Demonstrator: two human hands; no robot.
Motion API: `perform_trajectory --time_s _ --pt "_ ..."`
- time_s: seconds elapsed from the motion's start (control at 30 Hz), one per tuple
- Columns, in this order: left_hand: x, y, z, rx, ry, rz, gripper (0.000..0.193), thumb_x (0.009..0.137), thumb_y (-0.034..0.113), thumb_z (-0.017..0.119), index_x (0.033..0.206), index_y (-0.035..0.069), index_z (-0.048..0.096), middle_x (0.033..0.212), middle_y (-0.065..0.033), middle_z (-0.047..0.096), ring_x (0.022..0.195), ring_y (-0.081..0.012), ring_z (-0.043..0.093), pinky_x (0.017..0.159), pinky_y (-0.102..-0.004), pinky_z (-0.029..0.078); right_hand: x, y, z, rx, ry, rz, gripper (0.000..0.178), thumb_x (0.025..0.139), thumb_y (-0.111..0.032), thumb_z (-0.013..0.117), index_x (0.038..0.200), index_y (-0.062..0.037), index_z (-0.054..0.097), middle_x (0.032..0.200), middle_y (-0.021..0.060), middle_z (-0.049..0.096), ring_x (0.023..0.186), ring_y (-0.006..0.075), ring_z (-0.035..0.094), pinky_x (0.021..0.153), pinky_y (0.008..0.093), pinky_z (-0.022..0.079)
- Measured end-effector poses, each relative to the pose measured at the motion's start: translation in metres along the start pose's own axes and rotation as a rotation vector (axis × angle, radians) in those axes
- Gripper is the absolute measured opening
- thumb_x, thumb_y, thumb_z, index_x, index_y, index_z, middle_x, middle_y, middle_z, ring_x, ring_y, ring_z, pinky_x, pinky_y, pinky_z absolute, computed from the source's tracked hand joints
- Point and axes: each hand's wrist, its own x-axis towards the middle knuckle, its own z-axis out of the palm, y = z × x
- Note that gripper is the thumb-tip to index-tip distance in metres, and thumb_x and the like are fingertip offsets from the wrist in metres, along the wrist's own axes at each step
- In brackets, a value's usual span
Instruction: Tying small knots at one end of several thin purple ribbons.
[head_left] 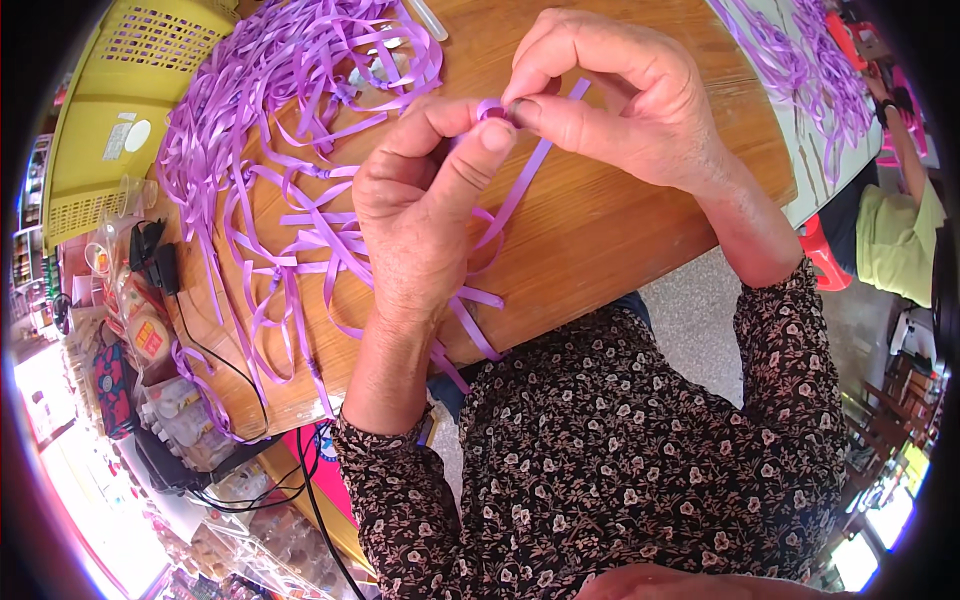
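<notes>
Above the wooden table (620, 240) my two hands meet at a small loop of purple ribbon (525, 180). My left hand (425, 190) pinches the loop between thumb and forefinger. From the other side, the thumb and forefinger of my right hand (625, 110) close on the same ribbon, its other fingers curled. One ribbon end sticks up beside the right thumb, and a length runs down behind the left hand. Left of my hands lies a big tangled heap of purple ribbons (245, 90), some with small knots.
A yellow plastic basket (105, 110) stands at the far left. Black cables (225, 365) run over the table's left edge, near bags and packets. More purple ribbons (800, 70) lie on a white table at the right, near another person in a yellow-green shirt (895, 240).
</notes>
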Motion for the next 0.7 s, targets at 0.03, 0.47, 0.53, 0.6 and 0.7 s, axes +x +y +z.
perform_trajectory --time_s 0.03,0.47,0.53,0.6,0.7 --pt "-0.0005 0.0003 0.0008 0.022 -0.041 0.029 0.015 0.082 -0.001 0.064 0.097 -0.001 0.064 0.089 -0.0009 0.062 0.082 -0.0058 0.055 0.076 -0.0183 0.043 -0.0014 -0.007 0.0003 0.131 0.037 0.171 0.009 0.077 -0.001 0.066 0.085 -0.0045 0.064 0.082 0.002 0.061 0.074 0.0104 0.059 0.057 0.0207 0.043" --pt "-0.0048 0.0077 0.0078 0.194 0.177 -0.133 0.011 0.081 0.007 0.068 0.092 0.002 0.068 0.078 0.0034 0.064 0.069 -0.0013 0.052 0.061 -0.0147 0.041 -0.0006 -0.0095 -0.0063 0.148 0.011 0.338 0.006 0.081 -0.007 0.065 0.086 -0.0051 0.064 0.083 -0.0014 0.06 0.076 0.005 0.055 0.061 0.0179 0.041" --pt "-0.0037 0.0062 0.0092 0.178 0.184 -0.048 0.01 0.081 0.008 0.069 0.09 0.003 0.069 0.074 0.0052 0.062 0.062 0.0005 0.048 0.054 -0.0137 0.036 -0.0008 -0.0073 -0.0056 0.165 0.018 0.334 0.006 0.081 -0.006 0.064 0.087 -0.005 0.064 0.082 -0.001 0.06 0.076 0.0053 0.055 0.062 0.0181 0.041" --pt "-0.0037 0.0047 0.0074 0.152 0.186 -0.037 0.01 0.081 0.008 0.069 0.09 0.003 0.069 0.073 0.006 0.061 0.06 0.0008 0.045 0.052 -0.0137 0.034 -0.001 -0.0074 -0.0055 0.182 0.025 0.329 0.006 0.081 -0.006 0.064 0.087 -0.0048 0.063 0.082 -0.0007 0.06 0.077 0.0056 0.055 0.062 0.0183 0.042" --pt "-0.0023 0.0041 0.0101 0.139 0.196 -0.021 0.01 0.083 0.007 0.066 0.091 0.001 0.067 0.064 0.0057 0.053 0.051 -0.0006 0.035 0.045 -0.017 0.024 -0.0033 -0.0085 -0.0074 0.199 0.02 0.35 0.006 0.082 -0.006 0.063 0.088 -0.0041 0.063 0.085 0.0006 0.06 0.079 0.0069 0.056 0.064 0.0185 0.042"
